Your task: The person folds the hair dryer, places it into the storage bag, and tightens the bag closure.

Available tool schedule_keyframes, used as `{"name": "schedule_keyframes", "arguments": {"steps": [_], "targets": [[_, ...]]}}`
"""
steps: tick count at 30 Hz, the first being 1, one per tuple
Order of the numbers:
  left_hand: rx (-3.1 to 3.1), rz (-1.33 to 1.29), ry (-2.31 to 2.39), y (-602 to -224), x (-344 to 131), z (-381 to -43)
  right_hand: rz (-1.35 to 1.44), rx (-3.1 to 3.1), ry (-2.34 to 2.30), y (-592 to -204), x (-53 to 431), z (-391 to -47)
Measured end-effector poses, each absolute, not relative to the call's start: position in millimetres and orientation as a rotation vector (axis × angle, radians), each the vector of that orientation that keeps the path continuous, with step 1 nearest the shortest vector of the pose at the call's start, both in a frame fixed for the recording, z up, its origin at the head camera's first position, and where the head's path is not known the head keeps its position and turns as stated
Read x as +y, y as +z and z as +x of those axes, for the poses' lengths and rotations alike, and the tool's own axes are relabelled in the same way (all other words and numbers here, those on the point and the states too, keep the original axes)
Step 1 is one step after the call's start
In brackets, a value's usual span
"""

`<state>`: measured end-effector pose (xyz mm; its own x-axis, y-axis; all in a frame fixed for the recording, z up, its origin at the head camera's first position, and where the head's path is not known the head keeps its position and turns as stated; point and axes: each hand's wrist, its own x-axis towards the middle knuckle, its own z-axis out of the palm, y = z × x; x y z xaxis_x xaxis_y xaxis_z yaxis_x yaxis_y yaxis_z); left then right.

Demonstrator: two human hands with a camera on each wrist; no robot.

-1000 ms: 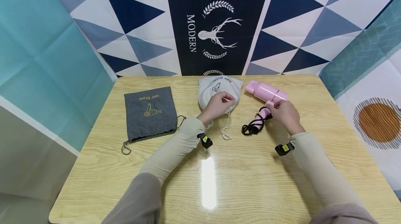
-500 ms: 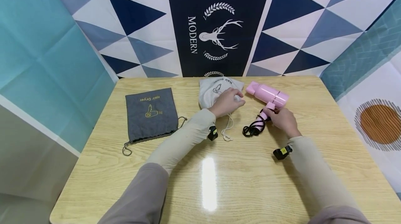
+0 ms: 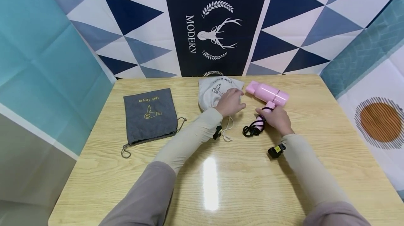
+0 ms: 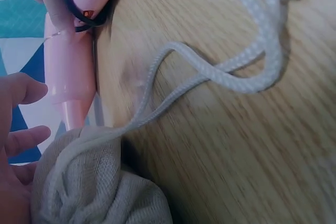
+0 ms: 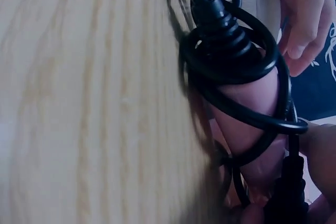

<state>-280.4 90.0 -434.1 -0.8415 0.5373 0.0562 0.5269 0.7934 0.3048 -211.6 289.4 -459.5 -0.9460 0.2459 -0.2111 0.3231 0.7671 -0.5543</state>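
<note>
A pink hair dryer [image 3: 269,94] lies at the back right of the table, its handle wrapped in a black power cord [image 3: 251,128]. My right hand [image 3: 278,118] grips this handle; in the right wrist view the thumb and fingers lie on either side of it, with the cord's black plug [image 5: 289,195] between them. A light grey drawstring bag [image 3: 209,94], printed "Hair Dryer", sits bulging at the back middle. Over its right side is my left hand [image 3: 229,103], fingers relaxed and apart, pinching nothing. The bag's white drawstring [image 4: 210,72] trails on the wood.
A dark grey drawstring bag [image 3: 149,117] lies flat on the left of the wooden table [image 3: 252,184]. Its cord loops hang out at the near corners. A patterned cloth backdrop [image 3: 135,12] stands behind the table's back edge.
My left hand has moved right over the light grey bag, its fingers spreading from a pinched pose. My right hand has slid left and down along the dryer's handle.
</note>
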Motion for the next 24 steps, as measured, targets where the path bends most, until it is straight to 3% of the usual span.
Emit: {"name": "schedule_keyframes", "arguments": {"steps": [24], "targets": [[2.871,0.975,0.433,-434.6,109.0,-278.0,0.385,2.793,-1.111,-466.7,299.5,-192.3]]}}
